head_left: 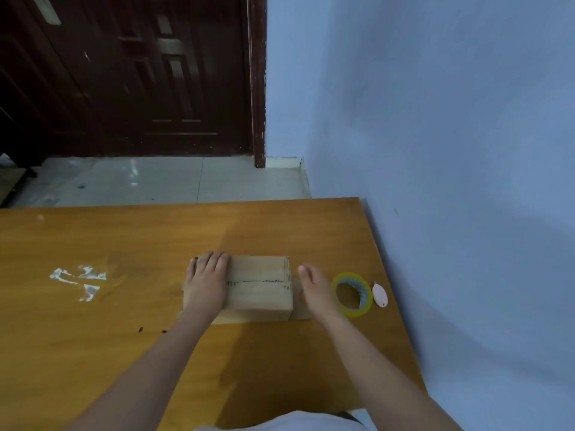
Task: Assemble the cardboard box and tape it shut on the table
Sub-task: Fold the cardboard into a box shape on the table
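- Brown box [258, 287] sits in the middle of the table [93, 306], its long side running left to right.
- Left hand [207, 283] lies flat on the box's left end, fingers straight, pressing the flaps down.
- Right hand [312, 289] is open, holding nothing, between box and tape [351, 294].
- Tape lies just right of that hand, so the right hand is nearer.

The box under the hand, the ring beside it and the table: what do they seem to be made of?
The box looks like plain brown cardboard, matte, its top flaps meeting at a rough seam. The ring appears to be a roll of clear, yellowish glossy plastic tape; you can see through it. The table looks like wood or wood veneer with a smooth orange varnish, showing faint grain and a soft sheen.
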### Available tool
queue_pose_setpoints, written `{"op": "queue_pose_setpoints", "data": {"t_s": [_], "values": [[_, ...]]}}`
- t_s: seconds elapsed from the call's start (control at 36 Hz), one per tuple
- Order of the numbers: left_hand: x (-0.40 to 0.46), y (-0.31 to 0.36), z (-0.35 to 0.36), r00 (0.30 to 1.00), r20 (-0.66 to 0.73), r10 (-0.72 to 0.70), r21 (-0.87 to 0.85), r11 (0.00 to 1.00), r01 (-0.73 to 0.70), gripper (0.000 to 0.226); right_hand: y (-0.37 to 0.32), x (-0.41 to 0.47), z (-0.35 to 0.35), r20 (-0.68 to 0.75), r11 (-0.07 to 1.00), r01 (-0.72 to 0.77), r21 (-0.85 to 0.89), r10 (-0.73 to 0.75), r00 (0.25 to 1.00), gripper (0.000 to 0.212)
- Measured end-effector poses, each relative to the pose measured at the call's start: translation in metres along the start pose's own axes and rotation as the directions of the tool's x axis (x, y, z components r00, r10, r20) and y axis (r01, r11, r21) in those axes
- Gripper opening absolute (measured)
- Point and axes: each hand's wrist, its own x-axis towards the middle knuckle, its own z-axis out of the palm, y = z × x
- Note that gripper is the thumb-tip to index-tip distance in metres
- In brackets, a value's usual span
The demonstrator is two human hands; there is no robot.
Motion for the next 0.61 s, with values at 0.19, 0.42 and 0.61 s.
{"op": "queue_pose_setpoints", "data": {"t_s": [0.19, 0.42, 0.61], "values": [[-0.001, 0.002, 0.001, 0.999, -0.047, 0.005, -0.050, 0.999, -0.007, 0.042, 0.057, -0.007, -0.061, -0.216, 0.934, -0.062, -0.352, -0.017, 0.976, 0.023], [-0.001, 0.006, 0.000, 0.999, -0.025, -0.021, -0.010, 1.000, 0.021, 0.046, 0.071, 0.006, -0.037, -0.012, 0.759, -0.141, -0.636, 0.174, 0.985, 0.058], [0.001, 0.008, -0.002, 0.998, 0.041, -0.048, 0.067, 0.997, 0.045, 0.048, 0.076, 0.018, -0.032, -0.020, 0.714, -0.158, -0.682, 0.198, 0.980, 0.047]]}}
